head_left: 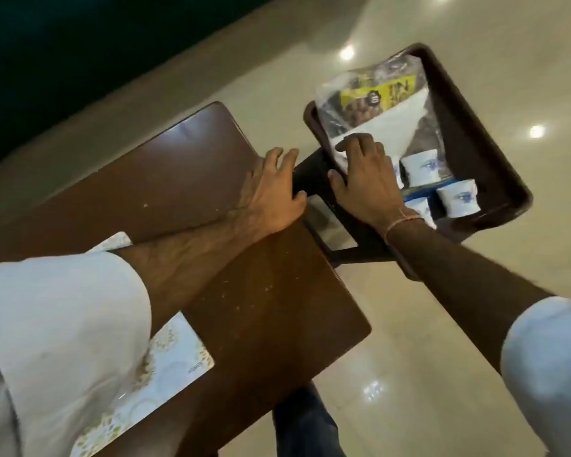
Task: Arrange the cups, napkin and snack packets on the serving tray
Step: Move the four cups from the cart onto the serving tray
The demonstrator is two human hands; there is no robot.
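Note:
A dark brown serving tray [485,140] sits on a black stool to the right of the table. On it lie a clear snack packet with a yellow label [373,92], a second packet [426,133] and, on top of them, a white folded napkin [389,123]. Three white cups with blue prints [421,166] [459,197] [422,209] stand at the tray's near end; the last is partly hidden by my wrist. My right hand [366,183] lies flat over the tray's left rim, fingers on the napkin's corner, thumb outside the rim. My left hand [271,192] rests open on the table's corner.
The brown table [185,166] fills the left and centre. A white mat with a gold pattern [175,361] lies on it under my left forearm. The black stool [330,225] stands against the table's edge. Glossy floor surrounds both; my leg [307,423] is below.

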